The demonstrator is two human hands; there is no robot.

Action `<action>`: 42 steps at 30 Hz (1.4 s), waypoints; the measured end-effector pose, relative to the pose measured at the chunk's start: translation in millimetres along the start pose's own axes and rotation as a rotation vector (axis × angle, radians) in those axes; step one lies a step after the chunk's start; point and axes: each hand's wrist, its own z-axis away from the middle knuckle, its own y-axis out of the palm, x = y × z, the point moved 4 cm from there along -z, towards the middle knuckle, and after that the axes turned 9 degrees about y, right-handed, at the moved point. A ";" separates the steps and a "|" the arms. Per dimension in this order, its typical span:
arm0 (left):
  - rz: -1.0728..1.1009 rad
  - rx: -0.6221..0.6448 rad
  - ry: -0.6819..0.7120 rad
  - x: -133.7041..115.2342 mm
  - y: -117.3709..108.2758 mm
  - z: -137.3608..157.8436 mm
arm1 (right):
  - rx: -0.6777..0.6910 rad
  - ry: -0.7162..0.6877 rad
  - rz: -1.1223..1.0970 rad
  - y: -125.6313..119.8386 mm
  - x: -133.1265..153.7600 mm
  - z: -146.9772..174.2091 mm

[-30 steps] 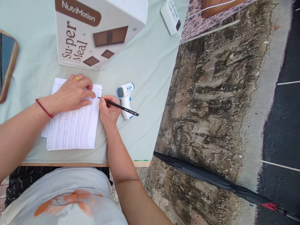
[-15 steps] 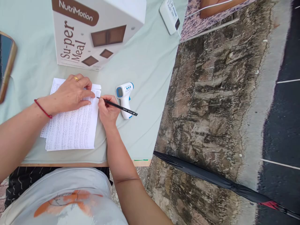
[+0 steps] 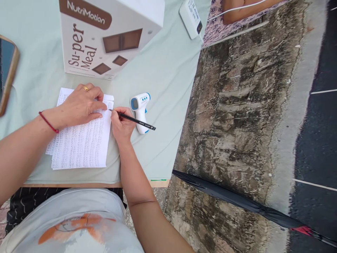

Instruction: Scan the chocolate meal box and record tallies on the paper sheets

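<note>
My right hand [image 3: 123, 123] grips a black pencil [image 3: 140, 122], its tip touching or just above the right edge of a paper sheet [image 3: 81, 147]. Rows of small handwriting cover the sheet, and another sheet shows beneath it at the left. Across the upper part of the paper lies my left hand [image 3: 83, 105], palm down with its fingers loosely bent and apart, hiding some of the writing. Just right of the pencil hand is a white and blue infrared thermometer [image 3: 141, 111], partly behind the pencil.
Beyond the paper stands a large white NutriMotion box [image 3: 86, 45]. A phone [image 3: 7, 73] in a brown case lies at the left. A white device [image 3: 190, 18] with a cable sits at the back right. A folded black umbrella [image 3: 237, 200] lies beyond the table's right edge.
The pencil's back end has shifted very slightly to the right. Both hands stay in nearly the same place on and beside the paper.
</note>
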 end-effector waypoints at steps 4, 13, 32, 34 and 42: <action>-0.038 -0.038 0.027 0.7 -0.3 0.5 | 0.015 0.001 -0.001 0.2 -0.3 -0.2; 0.052 0.045 -0.056 -2.0 -5.1 -1.4 | 0.023 0.032 0.010 0.2 -1.8 -0.1; -0.057 0.035 0.004 -1.3 -2.7 -1.4 | -0.016 0.019 0.007 0.0 -3.1 1.1; -0.057 0.041 0.002 -1.5 -3.2 -1.5 | -0.022 0.028 0.009 -0.3 -3.4 1.2; 0.050 0.022 -0.027 -4.4 -8.7 -1.4 | -0.052 0.014 -0.006 -0.3 -1.3 1.6</action>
